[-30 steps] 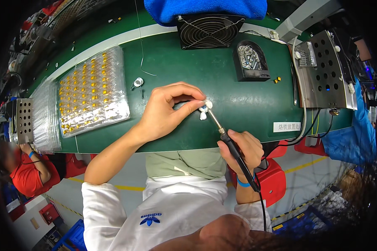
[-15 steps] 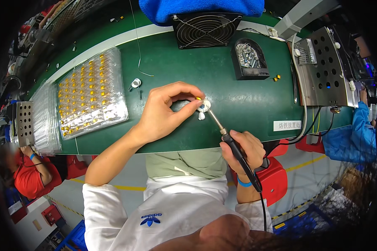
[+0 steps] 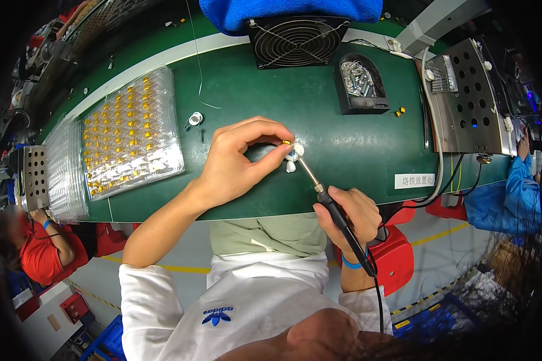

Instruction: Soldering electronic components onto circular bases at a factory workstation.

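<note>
My right hand is wrapped round the black handle of a soldering iron. Its metal tip slants up and left to a small white round part on the green bench. Thumb and forefinger of my left hand pinch a tiny yellow part at the edge of that white part. Something blue shows under the fingertips, too small to name. A white blob sits just below. Left of my hand lies another small round white-and-silver piece with a short dark lead.
On the left, a clear plastic tray holds several rows of yellow parts. A black fan stands at the back, beside a black bin of metal pieces. Loose yellow parts lie near a perforated metal box. A thin wire hangs down.
Hardly anything differs. The iron's tip and both hands stay at the white part; the view has shifted very slightly.
</note>
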The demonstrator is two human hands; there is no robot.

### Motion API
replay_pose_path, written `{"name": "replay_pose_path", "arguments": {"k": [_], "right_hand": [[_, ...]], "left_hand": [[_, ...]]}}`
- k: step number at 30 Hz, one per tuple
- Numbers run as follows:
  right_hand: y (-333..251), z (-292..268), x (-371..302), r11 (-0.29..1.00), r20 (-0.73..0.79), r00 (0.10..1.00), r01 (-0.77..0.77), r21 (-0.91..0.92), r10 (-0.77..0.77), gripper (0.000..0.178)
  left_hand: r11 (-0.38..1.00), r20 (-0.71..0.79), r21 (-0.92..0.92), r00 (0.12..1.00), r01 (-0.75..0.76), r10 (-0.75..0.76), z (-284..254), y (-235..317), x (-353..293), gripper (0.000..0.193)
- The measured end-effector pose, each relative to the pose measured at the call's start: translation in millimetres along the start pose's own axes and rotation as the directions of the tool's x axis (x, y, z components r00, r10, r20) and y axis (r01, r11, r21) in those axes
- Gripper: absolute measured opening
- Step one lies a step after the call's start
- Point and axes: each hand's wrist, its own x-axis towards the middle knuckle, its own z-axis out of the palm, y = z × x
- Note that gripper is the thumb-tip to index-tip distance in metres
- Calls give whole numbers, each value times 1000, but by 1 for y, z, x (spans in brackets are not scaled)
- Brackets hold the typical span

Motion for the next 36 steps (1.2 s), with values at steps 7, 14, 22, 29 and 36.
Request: {"name": "replay_pose_path", "arguments": {"k": [7,14,22,29,36], "right_hand": [[2,0,-1,1000,-5,1000,9,12,-8,33],[1,-1,-1,1000,1,1000,13,0,-13,33],[0,-2,-2,1000,14,1000,-6,-21,6,33],[3,-5,-6,1000,-10,1000,-2,4,2,33],[1,-7,-4,999,34,998,-46,19,45,33]], "left_hand": [[999,-3,-45,1000,24,-24,0,1,-1,17],[999,-1,-26,1000,27,-27,1,2,-1,16],[1000,-1,8,1000,9,-9,0,1,-1,16],[1000,4,4,1000,-3,2,0,-1,0,16],[999,4,-32,1000,13,-13,0,-1,-1,16]]}}
